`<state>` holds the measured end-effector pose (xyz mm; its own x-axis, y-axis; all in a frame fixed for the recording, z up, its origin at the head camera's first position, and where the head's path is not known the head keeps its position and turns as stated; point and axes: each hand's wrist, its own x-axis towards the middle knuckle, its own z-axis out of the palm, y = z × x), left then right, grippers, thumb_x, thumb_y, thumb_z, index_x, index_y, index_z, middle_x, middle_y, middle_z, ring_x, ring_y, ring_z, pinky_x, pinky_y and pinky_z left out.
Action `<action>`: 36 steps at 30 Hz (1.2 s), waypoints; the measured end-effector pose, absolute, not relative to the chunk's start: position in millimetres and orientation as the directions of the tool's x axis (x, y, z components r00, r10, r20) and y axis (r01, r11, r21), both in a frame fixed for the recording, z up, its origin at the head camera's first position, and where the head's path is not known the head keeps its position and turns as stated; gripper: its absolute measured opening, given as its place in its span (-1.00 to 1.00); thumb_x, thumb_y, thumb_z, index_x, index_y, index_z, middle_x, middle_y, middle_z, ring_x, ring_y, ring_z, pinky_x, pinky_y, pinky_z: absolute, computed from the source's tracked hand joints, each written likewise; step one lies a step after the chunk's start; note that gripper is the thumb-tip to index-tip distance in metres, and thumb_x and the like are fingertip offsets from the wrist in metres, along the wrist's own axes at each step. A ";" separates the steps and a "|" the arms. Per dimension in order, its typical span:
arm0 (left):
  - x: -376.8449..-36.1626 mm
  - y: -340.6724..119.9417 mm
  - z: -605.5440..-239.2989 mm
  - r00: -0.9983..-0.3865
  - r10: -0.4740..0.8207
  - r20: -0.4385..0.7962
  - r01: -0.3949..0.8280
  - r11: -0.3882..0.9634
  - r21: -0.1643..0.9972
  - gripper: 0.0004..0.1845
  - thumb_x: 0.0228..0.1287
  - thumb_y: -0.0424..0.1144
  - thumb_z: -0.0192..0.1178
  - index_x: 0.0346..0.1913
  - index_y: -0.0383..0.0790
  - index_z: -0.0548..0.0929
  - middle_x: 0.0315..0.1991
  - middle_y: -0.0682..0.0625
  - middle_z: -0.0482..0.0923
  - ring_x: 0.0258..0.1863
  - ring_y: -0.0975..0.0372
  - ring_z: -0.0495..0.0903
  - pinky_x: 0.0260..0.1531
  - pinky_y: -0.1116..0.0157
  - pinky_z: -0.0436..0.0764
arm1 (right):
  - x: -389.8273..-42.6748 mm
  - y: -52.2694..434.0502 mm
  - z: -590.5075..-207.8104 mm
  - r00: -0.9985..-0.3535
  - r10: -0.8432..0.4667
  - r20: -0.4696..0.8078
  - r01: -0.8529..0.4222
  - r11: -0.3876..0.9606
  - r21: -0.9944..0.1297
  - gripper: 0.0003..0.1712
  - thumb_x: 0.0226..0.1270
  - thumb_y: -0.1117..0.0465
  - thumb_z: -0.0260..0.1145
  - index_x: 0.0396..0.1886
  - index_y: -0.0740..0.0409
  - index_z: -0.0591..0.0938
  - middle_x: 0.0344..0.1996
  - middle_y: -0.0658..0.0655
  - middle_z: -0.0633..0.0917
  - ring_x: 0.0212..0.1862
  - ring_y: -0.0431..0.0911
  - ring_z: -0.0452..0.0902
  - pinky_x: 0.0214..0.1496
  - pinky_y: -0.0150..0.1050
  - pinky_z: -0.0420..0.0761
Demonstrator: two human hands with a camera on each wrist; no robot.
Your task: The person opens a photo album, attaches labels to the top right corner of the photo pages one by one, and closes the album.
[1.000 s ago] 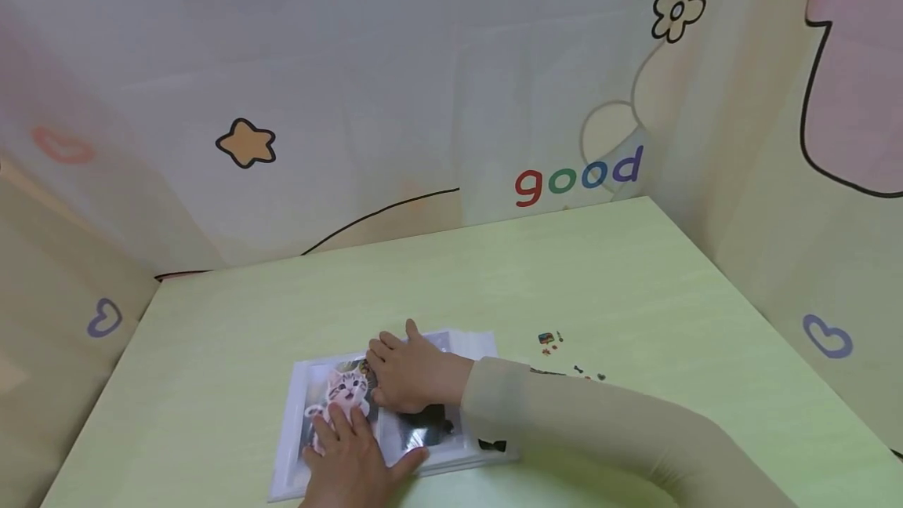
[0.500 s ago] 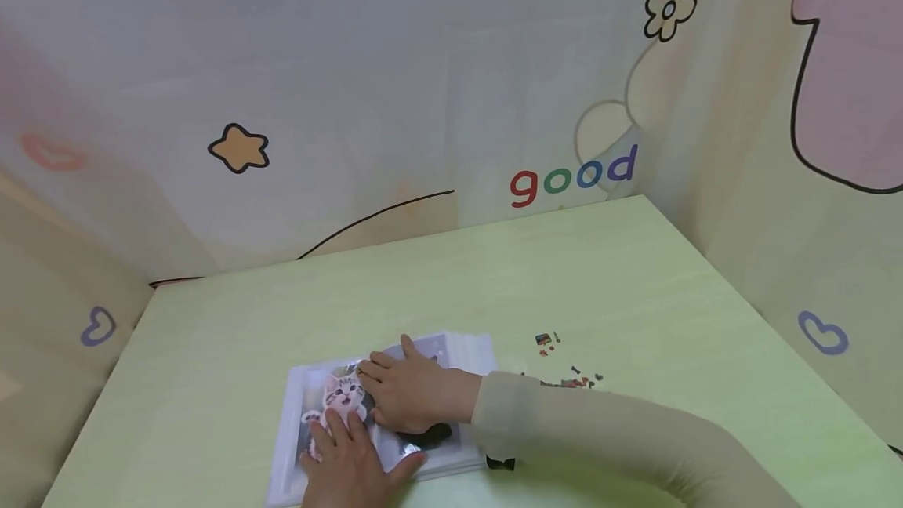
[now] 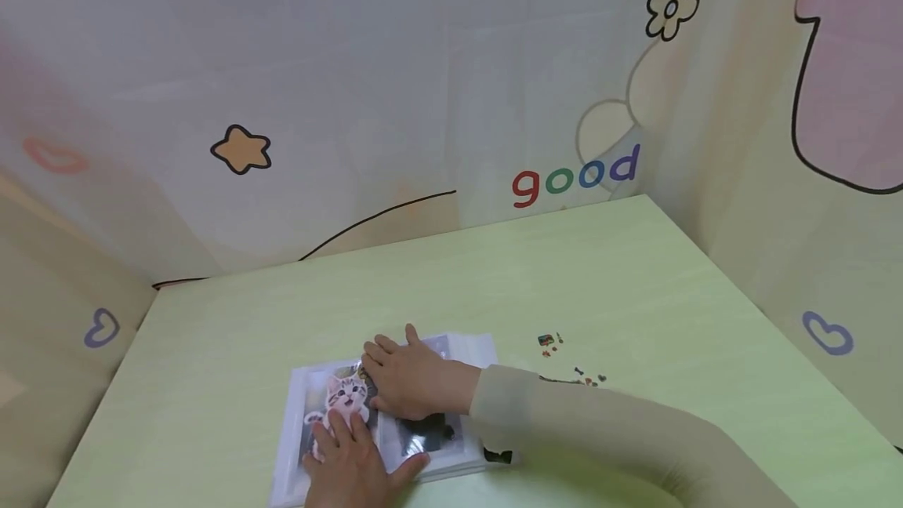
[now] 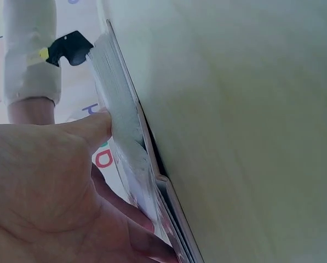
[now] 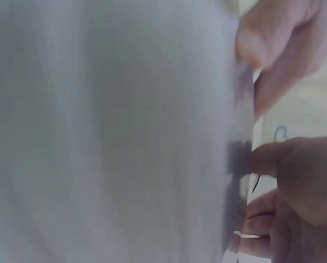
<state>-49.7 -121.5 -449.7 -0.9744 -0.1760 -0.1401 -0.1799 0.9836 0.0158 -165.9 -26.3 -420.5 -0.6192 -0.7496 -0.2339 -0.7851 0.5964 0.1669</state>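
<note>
An open album (image 3: 285, 429) with clear sleeves lies on the pale green table, a kitten picture (image 3: 347, 392) on its left page. My left hand (image 3: 349, 467) rests spread on the lower part of that picture, its thumb reaching onto the right page. With straight fingers, my right hand (image 3: 409, 379) lies across the middle of the album, hiding part of a dark picture (image 3: 423, 433) on the right page. In the left wrist view, the stacked page edges (image 4: 116, 87) show beside the left palm. The right wrist view is largely blurred white.
Several tiny coloured pieces (image 3: 546, 340) lie on the table right of the album, partly behind the right sleeve (image 3: 564, 406). A small black shape (image 3: 498, 456) sticks out at the album's right edge. Printed curtains (image 3: 353, 100) border the table's back and sides.
The right hand slid a little toward the near edge of the page, then back away. The left hand and the album stay in place; the head view shifts slightly.
</note>
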 end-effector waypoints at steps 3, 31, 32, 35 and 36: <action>-49.5 -121.0 -450.6 -0.975 -0.178 -0.136 -0.180 0.984 0.002 0.37 -0.02 0.67 0.15 0.36 -0.67 0.37 0.37 -0.63 0.26 0.36 -0.51 0.23 0.11 -0.42 0.42 | -155.5 -24.5 -418.4 -0.583 -0.784 -0.213 -0.811 0.546 0.207 -0.26 0.64 -0.21 0.01 0.63 0.01 0.26 0.60 -0.02 0.24 0.61 -0.12 0.06 0.53 0.17 0.19; -48.1 -122.7 -451.8 -0.980 -0.176 -0.087 -0.176 0.984 -0.008 0.37 -0.04 0.68 0.16 0.34 -0.65 0.40 0.36 -0.61 0.29 0.35 -0.49 0.26 0.08 -0.41 0.44 | -159.4 -29.4 -419.3 -0.617 -0.735 -0.282 -0.786 0.590 0.184 -0.12 0.53 -0.45 -0.08 0.64 -0.09 0.24 0.61 -0.11 0.20 0.61 -0.18 0.04 0.57 0.16 0.10; -47.8 -122.6 -452.4 -0.981 -0.176 -0.087 -0.177 0.984 -0.004 0.37 -0.05 0.68 0.16 0.34 -0.65 0.40 0.36 -0.61 0.29 0.34 -0.49 0.26 0.08 -0.41 0.44 | -162.7 -29.8 -420.6 -0.627 -0.726 -0.282 -0.778 0.603 0.177 -0.09 0.51 -0.48 -0.07 0.65 -0.09 0.24 0.61 -0.12 0.20 0.61 -0.17 0.04 0.57 0.16 0.10; -47.5 -122.5 -453.4 -0.983 -0.169 -0.077 -0.170 0.985 0.007 0.36 -0.05 0.68 0.16 0.34 -0.65 0.41 0.36 -0.61 0.29 0.34 -0.50 0.25 0.07 -0.41 0.45 | -172.5 -30.4 -423.6 -0.650 -0.702 -0.289 -0.756 0.637 0.153 -0.04 0.45 -0.53 -0.05 0.65 -0.12 0.23 0.61 -0.14 0.20 0.61 -0.16 0.04 0.57 0.14 0.11; -47.5 -122.7 -453.5 -0.983 -0.166 -0.074 -0.167 0.986 0.008 0.36 -0.04 0.67 0.16 0.34 -0.65 0.41 0.35 -0.62 0.30 0.35 -0.50 0.25 0.08 -0.42 0.44 | -175.1 -30.5 -423.7 -0.652 -0.698 -0.296 -0.753 0.642 0.145 -0.03 0.44 -0.55 -0.04 0.66 -0.14 0.22 0.61 -0.14 0.20 0.61 -0.16 0.04 0.57 0.14 0.12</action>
